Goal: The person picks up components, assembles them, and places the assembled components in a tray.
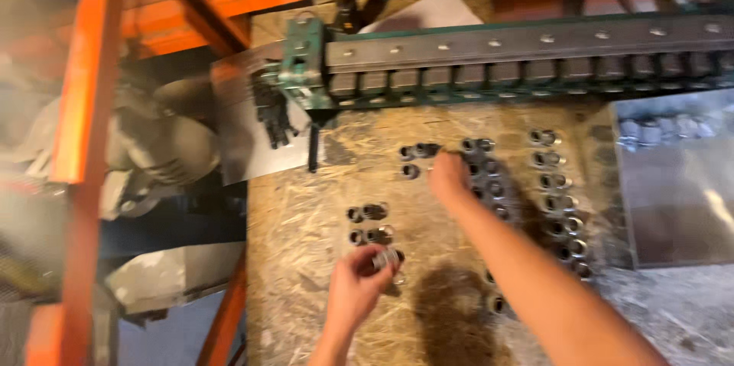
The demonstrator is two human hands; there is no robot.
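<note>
Two hands are at work over the chipboard worktop (306, 205): your left hand (355, 289) is curled around a small ribbed metal fitting (386, 259), pinching it at the fingertips just above the nearest loose fittings, while your right hand (449, 176) reaches further out with fingers bent down onto the middle column of fittings (489, 175); the blur keeps you from telling whether it grips one or only touches it. Holding the fitting at its end leaves its ribbed body free and its open mouth in view. Most fittings stand on end in rows, open mouths up, so each is easy to pick out: a right-hand column (558, 198), the middle column and a small group near your left hand (367, 222). Your right forearm crosses over the lower part of the middle column and hides some pieces. Beyond the rows runs a long green metal rail with segmented blocks (520, 56), closing off the far edge. A grey sheet-metal tray (673, 190) lies to the right, and orange steel frame beams (88, 106) stand at the left.
</note>
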